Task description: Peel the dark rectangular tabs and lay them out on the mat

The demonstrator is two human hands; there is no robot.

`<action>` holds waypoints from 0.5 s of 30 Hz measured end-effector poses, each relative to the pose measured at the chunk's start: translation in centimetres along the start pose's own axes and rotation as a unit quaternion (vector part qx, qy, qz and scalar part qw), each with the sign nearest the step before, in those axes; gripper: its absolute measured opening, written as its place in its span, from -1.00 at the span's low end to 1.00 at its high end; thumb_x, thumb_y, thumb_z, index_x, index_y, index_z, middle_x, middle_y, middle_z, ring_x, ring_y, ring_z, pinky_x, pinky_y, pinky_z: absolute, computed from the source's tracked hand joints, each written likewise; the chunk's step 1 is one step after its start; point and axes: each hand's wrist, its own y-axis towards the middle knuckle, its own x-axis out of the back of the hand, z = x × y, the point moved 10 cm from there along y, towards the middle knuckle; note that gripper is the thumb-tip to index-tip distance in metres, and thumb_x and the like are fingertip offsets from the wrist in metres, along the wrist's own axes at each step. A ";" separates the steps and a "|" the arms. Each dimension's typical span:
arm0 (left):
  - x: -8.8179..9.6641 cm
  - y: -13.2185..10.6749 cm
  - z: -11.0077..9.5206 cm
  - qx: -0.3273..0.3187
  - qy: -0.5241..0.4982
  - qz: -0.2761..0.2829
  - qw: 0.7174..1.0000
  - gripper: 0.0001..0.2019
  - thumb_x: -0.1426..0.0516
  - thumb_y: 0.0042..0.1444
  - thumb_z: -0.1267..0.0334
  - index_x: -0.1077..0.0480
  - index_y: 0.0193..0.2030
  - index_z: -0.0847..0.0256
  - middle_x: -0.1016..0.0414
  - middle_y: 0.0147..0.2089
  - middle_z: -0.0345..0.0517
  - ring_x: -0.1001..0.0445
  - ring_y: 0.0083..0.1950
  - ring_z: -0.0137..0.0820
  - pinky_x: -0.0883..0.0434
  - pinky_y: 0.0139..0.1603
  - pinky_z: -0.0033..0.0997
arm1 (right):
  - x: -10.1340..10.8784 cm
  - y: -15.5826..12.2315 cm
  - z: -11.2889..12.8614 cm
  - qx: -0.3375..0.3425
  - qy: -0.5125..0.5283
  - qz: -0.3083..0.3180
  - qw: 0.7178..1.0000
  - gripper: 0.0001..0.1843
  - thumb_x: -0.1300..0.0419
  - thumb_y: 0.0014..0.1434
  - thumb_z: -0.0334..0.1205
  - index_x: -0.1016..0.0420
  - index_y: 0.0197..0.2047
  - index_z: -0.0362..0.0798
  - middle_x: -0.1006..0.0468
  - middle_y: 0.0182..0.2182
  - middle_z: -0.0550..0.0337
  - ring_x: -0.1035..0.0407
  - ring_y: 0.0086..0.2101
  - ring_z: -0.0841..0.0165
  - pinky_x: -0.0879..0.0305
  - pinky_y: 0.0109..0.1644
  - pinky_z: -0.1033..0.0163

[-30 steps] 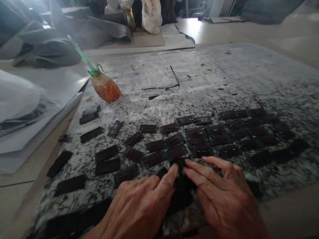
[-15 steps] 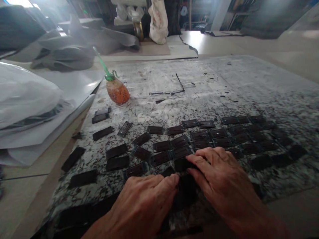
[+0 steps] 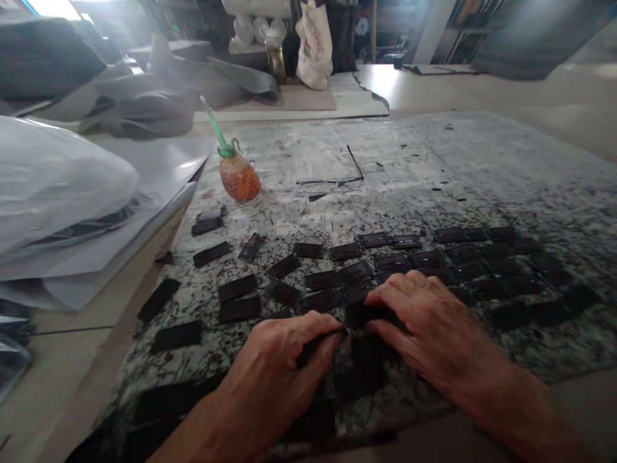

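My left hand point(image 3: 277, 370) is closed, with a dark rectangular piece point(image 3: 312, 348) pinched between its thumb and fingers just above the table. To its right, my right hand point(image 3: 429, 325) grips another dark rectangular piece point(image 3: 357, 315) by its right end, thumb below and fingers on top. Around both hands lie many similar flat pieces; those behind, such as this glossy-edged one point(image 3: 322, 280), look framed in clear material. Matte black pieces point(image 3: 240, 310) lie at the left. Deep shadow hides detail near my wrists.
A speckled, glue-marked work board point(image 3: 308, 141) covers the table. On it stand a tilted orange bottle point(image 3: 241, 181) with a green nozzle and a pair of glasses point(image 3: 337, 181). Plastic-wrapped material point(image 3: 58, 180) sits at the left; a cloth bag point(image 3: 314, 48) is at the back.
My left hand has lifted slightly and turned, now showing a dark piece in its pinch. My right hand stays at its piece, its thumb further under it. The view has shifted slightly left.
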 end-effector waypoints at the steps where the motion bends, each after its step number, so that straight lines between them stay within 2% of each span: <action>1: 0.0 0.1 0.1 0.003 0.002 0.001 1.000 -0.84 -0.10 0.19 0.40 -0.47 -0.18 0.12 -0.59 -0.30 -0.34 -0.55 -0.30 -0.54 -0.37 -0.26 -0.65 | 0.1 0.2 0.0 -0.002 0.003 0.006 1.000 -0.81 -0.25 0.06 -0.36 -0.43 -0.23 0.06 -0.46 -0.33 0.24 -0.30 -0.28 0.25 -0.14 -0.18 0.12; 5: 0.3 0.2 0.2 0.009 0.013 -0.011 1.000 -0.84 -0.09 0.19 0.38 -0.47 -0.17 0.11 -0.59 -0.30 -0.36 -0.55 -0.30 -0.55 -0.35 -0.26 -0.66 | 0.5 0.8 0.1 -0.032 0.032 0.027 0.999 -0.83 -0.29 0.01 -0.41 -0.44 -0.34 0.04 -0.47 -0.37 0.27 -0.30 -0.29 0.26 -0.16 -0.20 0.13; 9: 0.8 0.3 0.6 0.035 0.022 -0.023 0.999 -0.82 -0.12 0.17 0.32 -0.46 -0.10 0.06 -0.61 -0.21 -0.36 -0.56 -0.22 -0.51 -0.36 -0.20 -0.62 | 1.0 0.8 -0.1 -0.052 0.092 0.012 0.994 -0.77 -0.29 -0.06 -0.51 -0.44 -0.45 0.03 -0.47 -0.45 0.31 -0.33 -0.34 0.32 -0.19 -0.27 0.23; 12: 1.2 0.1 0.9 0.060 0.019 -0.020 0.998 -0.81 -0.13 0.17 0.27 -0.47 -0.09 0.02 -0.60 -0.20 -0.37 -0.56 -0.22 -0.47 -0.37 -0.19 -0.56 | 1.9 0.5 -0.4 -0.061 0.149 -0.023 0.987 -0.79 -0.25 0.01 -0.50 -0.48 -0.39 0.05 -0.49 -0.44 0.30 -0.37 -0.35 0.37 -0.26 -0.27 0.28; 15: 1.6 -0.3 1.4 0.106 0.014 -0.020 0.994 -0.80 -0.15 0.14 0.18 -0.48 -0.09 -0.03 -0.59 -0.16 -0.34 -0.53 -0.14 -0.38 -0.36 -0.09 -0.44 | 2.9 0.5 0.2 -0.049 0.191 -0.036 0.980 -0.81 -0.20 0.08 -0.47 -0.48 -0.34 0.06 -0.50 -0.41 0.30 -0.39 -0.33 0.38 -0.30 -0.26 0.30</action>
